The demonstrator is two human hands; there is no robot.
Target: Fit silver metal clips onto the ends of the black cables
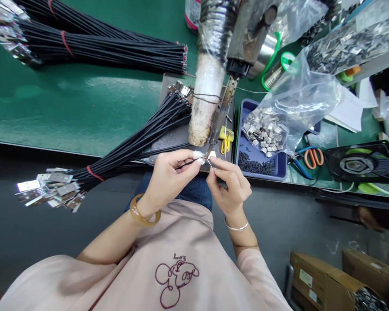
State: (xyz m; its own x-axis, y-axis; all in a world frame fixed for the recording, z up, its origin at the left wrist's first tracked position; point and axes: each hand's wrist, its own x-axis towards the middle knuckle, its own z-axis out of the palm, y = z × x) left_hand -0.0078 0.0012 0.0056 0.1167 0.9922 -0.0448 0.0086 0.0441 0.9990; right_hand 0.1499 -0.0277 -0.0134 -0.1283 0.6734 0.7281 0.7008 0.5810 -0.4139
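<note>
1. The left hand (175, 175) pinches a black cable (183, 165); its long axis points sideways, toward the right hand (231, 185).
2. A small bright piece (212, 153) is at the right fingertips (213, 160); what exactly they grasp, I cannot tell.

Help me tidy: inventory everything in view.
Bench: one, green, before the person
Rear cable bundles: at least two, black, upper left
Front cable bundle: one, black, left of tube
Tube: one, white with silver wrap, centre
Metal tool: one, grey, beside tube
Tray: one, purple, right of centre
Metal pieces: many, silver, bagged in tray
Small parts: many, black, in tray
Spools: two, green-rimmed, behind tray
Tool handles: several, orange and blue, right of tray
Fan: one, black, right
Cartons: several, brown, lower right
Left hand: one, amber bangle, pinching a black cable
Right hand: one, silver bangle, beside left
</note>
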